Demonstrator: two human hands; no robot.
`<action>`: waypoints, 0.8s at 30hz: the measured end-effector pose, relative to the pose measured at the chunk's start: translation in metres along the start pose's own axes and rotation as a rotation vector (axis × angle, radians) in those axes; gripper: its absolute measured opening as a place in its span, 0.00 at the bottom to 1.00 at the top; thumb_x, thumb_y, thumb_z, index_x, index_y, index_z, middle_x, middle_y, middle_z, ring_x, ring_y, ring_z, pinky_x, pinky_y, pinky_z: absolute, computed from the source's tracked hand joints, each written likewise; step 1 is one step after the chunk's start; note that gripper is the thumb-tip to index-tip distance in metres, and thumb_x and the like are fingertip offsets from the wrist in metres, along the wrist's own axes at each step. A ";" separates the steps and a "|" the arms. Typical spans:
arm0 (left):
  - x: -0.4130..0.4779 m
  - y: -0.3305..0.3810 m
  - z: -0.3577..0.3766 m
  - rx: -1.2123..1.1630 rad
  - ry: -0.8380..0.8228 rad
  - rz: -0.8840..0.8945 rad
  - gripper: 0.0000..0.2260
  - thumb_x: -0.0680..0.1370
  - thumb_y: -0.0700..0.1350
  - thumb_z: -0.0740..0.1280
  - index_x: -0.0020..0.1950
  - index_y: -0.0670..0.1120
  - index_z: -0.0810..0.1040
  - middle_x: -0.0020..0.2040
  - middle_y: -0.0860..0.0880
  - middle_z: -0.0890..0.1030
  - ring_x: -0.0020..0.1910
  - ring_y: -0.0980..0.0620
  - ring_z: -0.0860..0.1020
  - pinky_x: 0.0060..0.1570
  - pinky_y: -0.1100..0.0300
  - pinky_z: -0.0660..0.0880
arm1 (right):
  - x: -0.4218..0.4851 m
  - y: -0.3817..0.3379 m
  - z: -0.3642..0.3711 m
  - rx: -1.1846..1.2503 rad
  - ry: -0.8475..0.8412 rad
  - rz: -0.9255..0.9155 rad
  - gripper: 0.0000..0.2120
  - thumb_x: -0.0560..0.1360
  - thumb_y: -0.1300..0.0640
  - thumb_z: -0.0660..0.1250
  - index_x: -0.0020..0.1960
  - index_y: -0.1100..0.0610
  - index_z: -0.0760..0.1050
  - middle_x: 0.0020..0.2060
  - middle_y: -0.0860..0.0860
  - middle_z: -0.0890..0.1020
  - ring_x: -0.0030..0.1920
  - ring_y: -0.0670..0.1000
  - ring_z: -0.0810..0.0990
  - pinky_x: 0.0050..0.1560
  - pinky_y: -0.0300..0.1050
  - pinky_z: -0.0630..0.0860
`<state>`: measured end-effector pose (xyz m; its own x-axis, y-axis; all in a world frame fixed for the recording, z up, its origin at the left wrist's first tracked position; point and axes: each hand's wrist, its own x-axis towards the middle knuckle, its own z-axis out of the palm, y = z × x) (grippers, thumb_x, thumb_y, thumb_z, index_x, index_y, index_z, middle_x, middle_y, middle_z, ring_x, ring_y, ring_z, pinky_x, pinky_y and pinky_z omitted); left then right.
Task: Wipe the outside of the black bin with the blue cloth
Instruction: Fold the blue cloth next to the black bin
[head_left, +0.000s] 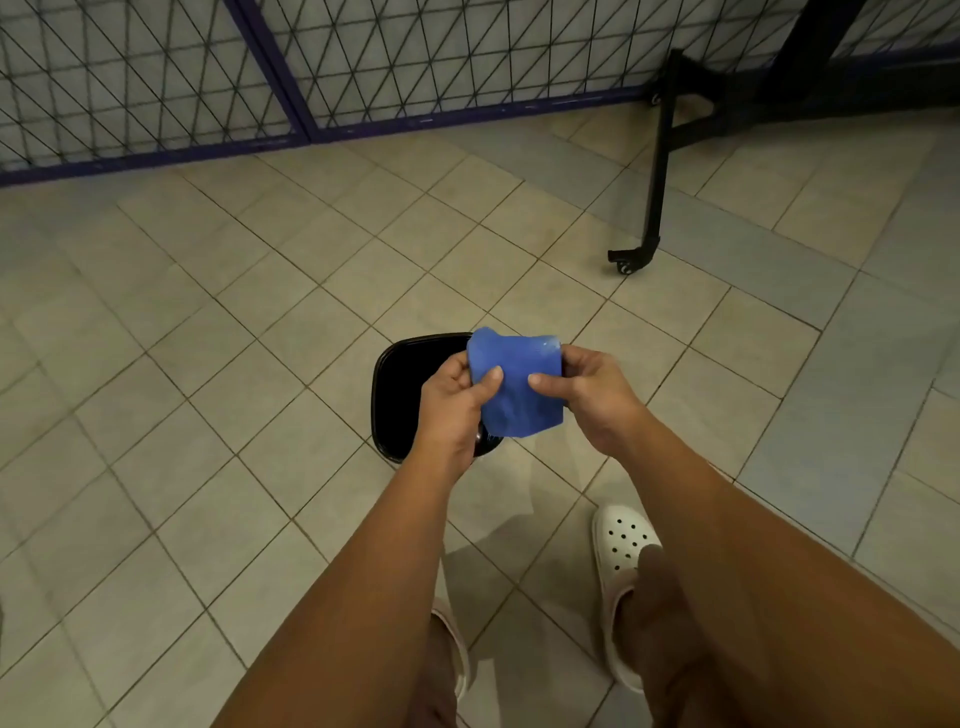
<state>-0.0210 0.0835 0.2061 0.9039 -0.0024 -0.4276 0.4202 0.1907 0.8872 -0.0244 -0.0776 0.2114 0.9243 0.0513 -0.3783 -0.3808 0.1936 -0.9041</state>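
I see both hands holding the blue cloth (514, 384): left hand (457, 400) pinches its left edge with the thumb in front, right hand (587, 395) pinches the right edge the same way. Cloth stretched between them, lower part hanging. Black bin (402, 364) stands on the tiled floor (260, 364) directly below, partly hidden; can't tell if the cloth touches it. White clog (623, 540) nearer me. Black wheeled frame (657, 171) and mesh fence (156, 78) farther out.

Beige tiled floor (260, 332), black bin (400, 384) standing on it, wheeled black frame (655, 171), white clogs (623, 540)
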 end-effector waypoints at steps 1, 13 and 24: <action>0.002 -0.002 0.000 0.018 -0.010 0.001 0.15 0.77 0.35 0.69 0.63 0.40 0.75 0.55 0.43 0.84 0.52 0.48 0.83 0.48 0.58 0.80 | 0.003 0.001 -0.002 -0.007 -0.011 0.006 0.15 0.69 0.69 0.70 0.56 0.63 0.77 0.50 0.59 0.83 0.51 0.57 0.82 0.52 0.50 0.78; 0.024 -0.013 0.007 0.715 -0.019 0.081 0.23 0.75 0.36 0.71 0.69 0.45 0.73 0.60 0.47 0.79 0.58 0.50 0.78 0.61 0.56 0.75 | 0.023 0.017 -0.015 -0.496 0.078 -0.030 0.33 0.69 0.70 0.71 0.70 0.53 0.66 0.52 0.52 0.79 0.52 0.49 0.78 0.51 0.36 0.74; 0.036 -0.014 -0.003 0.649 -0.037 0.176 0.07 0.77 0.36 0.68 0.52 0.47 0.78 0.56 0.48 0.76 0.51 0.54 0.76 0.48 0.68 0.72 | 0.034 0.022 -0.013 -0.768 0.167 -0.154 0.06 0.69 0.57 0.73 0.42 0.51 0.76 0.54 0.48 0.73 0.57 0.48 0.68 0.56 0.42 0.66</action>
<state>0.0052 0.0835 0.1779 0.9606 -0.0615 -0.2709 0.2180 -0.4375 0.8724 -0.0012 -0.0842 0.1764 0.9748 -0.0807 -0.2078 -0.2177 -0.5450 -0.8097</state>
